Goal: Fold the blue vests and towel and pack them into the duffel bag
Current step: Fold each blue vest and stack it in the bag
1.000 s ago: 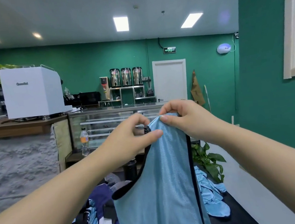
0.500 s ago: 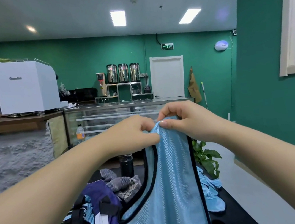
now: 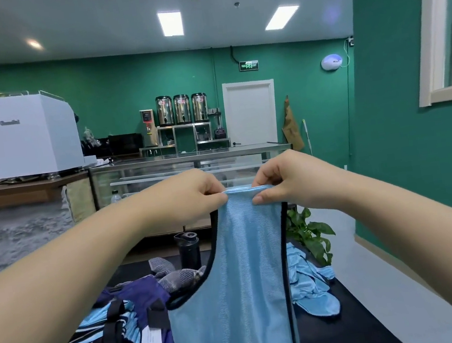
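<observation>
From the head view, your left hand (image 3: 191,197) and right hand (image 3: 285,181) each pinch one end of the top edge of a blue vest (image 3: 234,298), fingers (image 3: 263,196) curled tight on the cloth, and the vest hangs straight down from your fingers over the black bench (image 3: 357,323).

The hold is only a pinch on thin, slippery mesh, so if either thumb eases off, that corner will likely drop and the vest will swing sideways and lose its line. The hem is out of sight below the picture, so you cannot tell whether it drags on the bench; if it does, the fold may come out crooked. The black-trimmed armhole below your left fingers could snag on the bag's buckles as you lower it.

Below and left of your fingers the navy duffel bag (image 3: 137,296) lies open; blue striped cloth (image 3: 107,325) shows inside. The grey towel (image 3: 175,277) rests at its far rim. More blue vests (image 3: 309,283) lie heaped below your right fingers.
</observation>
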`<state>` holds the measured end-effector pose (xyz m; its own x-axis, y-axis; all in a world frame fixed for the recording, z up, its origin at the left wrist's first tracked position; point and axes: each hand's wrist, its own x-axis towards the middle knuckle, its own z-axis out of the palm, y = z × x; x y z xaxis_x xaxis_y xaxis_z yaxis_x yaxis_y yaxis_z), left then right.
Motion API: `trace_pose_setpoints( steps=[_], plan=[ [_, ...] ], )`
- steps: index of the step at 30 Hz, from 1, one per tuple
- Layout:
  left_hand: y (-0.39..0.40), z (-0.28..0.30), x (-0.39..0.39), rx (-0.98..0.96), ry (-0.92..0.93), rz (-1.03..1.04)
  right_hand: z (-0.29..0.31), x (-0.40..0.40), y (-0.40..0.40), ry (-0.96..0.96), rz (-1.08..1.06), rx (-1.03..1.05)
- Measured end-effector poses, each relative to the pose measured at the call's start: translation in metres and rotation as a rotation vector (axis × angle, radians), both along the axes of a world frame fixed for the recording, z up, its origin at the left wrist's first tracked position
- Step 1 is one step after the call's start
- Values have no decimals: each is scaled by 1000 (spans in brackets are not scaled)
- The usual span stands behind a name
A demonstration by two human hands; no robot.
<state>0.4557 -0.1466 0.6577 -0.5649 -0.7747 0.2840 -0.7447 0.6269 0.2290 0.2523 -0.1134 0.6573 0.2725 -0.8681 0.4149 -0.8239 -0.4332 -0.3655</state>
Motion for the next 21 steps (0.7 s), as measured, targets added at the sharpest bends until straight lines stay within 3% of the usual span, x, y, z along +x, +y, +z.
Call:
trace_pose_setpoints(
  steps=[7, 14, 21],
  plan=[
    [2, 10, 2, -110, -76, -14, 0, -3, 0, -84, 7, 30],
    [2, 6, -2, -256, -131, -13, 8, 9, 3, 95, -119, 146],
    [-1, 3, -3, -317, 34, -67, 8, 33, -4, 124, -264, 37]
  ],
)
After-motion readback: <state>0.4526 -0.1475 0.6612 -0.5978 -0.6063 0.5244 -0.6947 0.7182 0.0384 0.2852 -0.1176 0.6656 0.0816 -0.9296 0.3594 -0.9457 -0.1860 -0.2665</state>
